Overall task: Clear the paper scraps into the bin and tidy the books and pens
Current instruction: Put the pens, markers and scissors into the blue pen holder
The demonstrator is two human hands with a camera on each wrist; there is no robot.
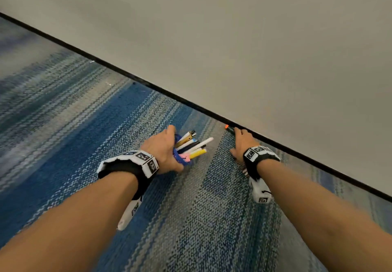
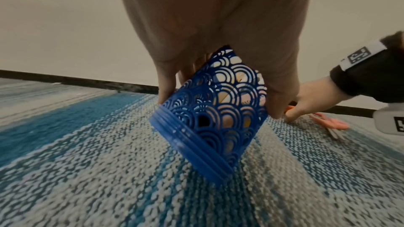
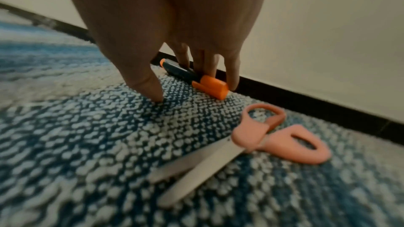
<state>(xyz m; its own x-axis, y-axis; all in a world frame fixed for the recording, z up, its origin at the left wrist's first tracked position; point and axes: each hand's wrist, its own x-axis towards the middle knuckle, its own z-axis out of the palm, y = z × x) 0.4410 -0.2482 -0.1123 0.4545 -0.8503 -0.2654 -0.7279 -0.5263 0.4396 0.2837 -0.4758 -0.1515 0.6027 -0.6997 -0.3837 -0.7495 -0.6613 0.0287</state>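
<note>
My left hand (image 1: 169, 148) grips a blue cut-out pen holder (image 2: 214, 110), tilted over just above the carpet, with several pens and markers (image 1: 195, 144) sticking out of it. My right hand (image 3: 182, 86) reaches down to a black marker with an orange cap (image 3: 196, 77) that lies on the carpet against the baseboard. The straight fingers (image 3: 213, 68) touch the marker's far side while the thumb (image 3: 150, 91) stands on the carpet in front, apart from it. Pink-handled scissors (image 3: 273, 137) lie on the carpet just behind that hand, blades slightly apart.
A plain wall (image 1: 254, 48) with a black baseboard (image 1: 148, 84) runs diagonally right behind the marker. Blue and grey striped carpet (image 1: 191, 218) covers the floor. The scissors also show in the left wrist view (image 2: 334, 123), under my right wrist.
</note>
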